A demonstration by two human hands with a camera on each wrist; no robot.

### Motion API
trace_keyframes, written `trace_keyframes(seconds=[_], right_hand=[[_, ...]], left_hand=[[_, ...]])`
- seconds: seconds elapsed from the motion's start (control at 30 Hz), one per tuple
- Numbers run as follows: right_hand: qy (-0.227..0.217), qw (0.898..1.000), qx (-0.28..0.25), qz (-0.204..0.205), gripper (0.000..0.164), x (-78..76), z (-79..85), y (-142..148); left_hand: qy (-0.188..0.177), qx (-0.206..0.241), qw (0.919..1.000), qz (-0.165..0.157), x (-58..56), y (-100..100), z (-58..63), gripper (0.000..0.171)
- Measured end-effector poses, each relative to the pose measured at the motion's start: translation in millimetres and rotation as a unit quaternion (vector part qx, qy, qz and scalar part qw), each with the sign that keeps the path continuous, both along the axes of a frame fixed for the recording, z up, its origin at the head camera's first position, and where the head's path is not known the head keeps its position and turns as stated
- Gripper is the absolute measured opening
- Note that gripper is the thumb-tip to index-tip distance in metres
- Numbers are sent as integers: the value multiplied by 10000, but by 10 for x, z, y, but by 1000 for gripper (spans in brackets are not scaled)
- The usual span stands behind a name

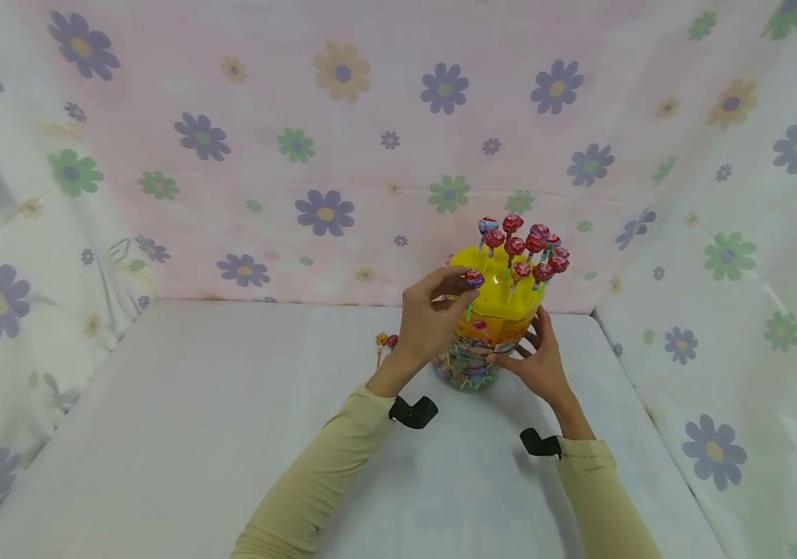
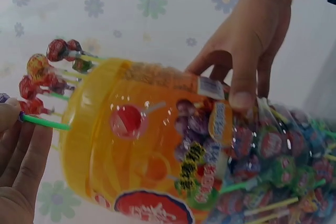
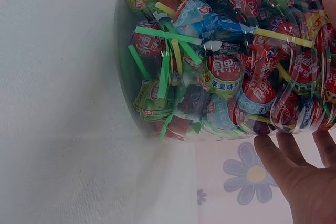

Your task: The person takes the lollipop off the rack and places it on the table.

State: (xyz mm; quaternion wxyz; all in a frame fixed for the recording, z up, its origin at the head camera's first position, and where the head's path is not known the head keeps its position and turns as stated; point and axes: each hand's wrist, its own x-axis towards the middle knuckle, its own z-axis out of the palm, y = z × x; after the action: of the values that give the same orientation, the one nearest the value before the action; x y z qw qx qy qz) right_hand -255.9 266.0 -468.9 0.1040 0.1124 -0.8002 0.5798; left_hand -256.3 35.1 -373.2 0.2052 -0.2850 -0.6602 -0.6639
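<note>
A clear jar [image 1: 464, 366] full of wrapped lollipops, with an orange label [image 2: 157, 140] and a yellow lid [image 1: 499, 299], stands on the table. My left hand [image 1: 422, 322] pinches a lollipop [image 1: 474, 278] with a purple-and-red wrapper at its head. Its green stick [image 2: 47, 123] points at the lid; in the left wrist view the stick's end meets the lid's edge, but whether it sits in a hole I cannot tell. Around the jar's right side, my right hand [image 1: 541, 369] grips with thumb in front and fingers behind. Several lollipops [image 1: 514, 247] stand upright in the lid.
Two loose lollipops [image 1: 382, 340], one orange and one red, show on the white table [image 1: 231, 419] left of the jar, partly behind my left wrist. Flower-printed cloth [image 1: 342, 155] hangs behind and on both sides of the table.
</note>
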Motion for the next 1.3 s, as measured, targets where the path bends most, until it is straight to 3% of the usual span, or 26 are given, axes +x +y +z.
trace_keyframes(seconds=[0.1, 0.23, 0.7, 0.97, 1.2, 1.3], right_hand=[[54, 10000, 19, -28, 107, -26, -67, 42], [2, 10000, 24, -32, 107, 10, -34, 46], [-28, 9998, 114, -149, 107, -1, -85, 66], [27, 10000, 51, -51, 105, -6, -57, 49], [-7, 10000, 49, -84, 105, -20, -66, 31], [-29, 10000, 31, -81, 105, -24, -64, 21]], left_hand=[[-56, 7, 10000, 27, 9, -66, -44, 30], [-181, -5, 9998, 108, 7, -158, -162, 30], [-1287, -78, 9903, 525, 59, -537, -897, 31], [-1940, -159, 9790, 606, 253, -826, -930, 28], [-2257, -153, 9706, 826, 91, -1003, -1337, 33], [-2449, -164, 9645, 978, 37, -1071, -1452, 31]])
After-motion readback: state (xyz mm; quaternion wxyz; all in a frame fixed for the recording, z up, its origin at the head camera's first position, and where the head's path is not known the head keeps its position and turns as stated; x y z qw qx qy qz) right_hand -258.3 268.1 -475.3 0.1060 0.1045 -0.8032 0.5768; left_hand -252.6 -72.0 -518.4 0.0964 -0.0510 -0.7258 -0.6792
